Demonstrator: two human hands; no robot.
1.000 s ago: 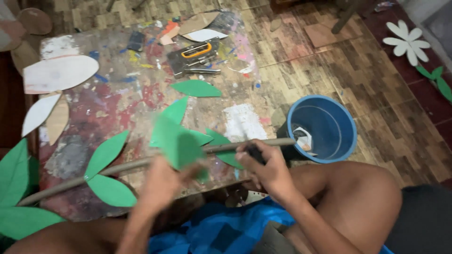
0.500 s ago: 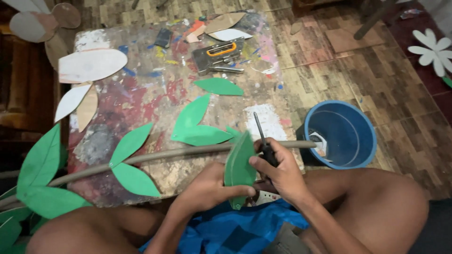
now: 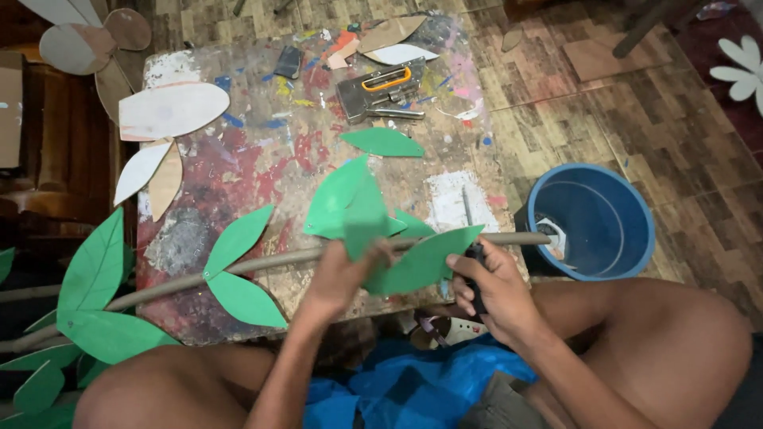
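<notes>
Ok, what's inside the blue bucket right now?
The blue bucket looks mostly empty. Some white, crumpled-looking material sits by its left wall. The rim and the grey stem's end hide part of the bottom.

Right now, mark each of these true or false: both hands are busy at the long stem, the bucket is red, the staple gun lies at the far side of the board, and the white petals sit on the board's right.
1. Both hands work at the stem: true. The left hand holds a green leaf; the right hand grips a dark tool.
2. The bucket is red: false, it is blue.
3. The staple gun lies at the far side of the board: true.
4. The white petals sit on the right: false, on the left.
</notes>
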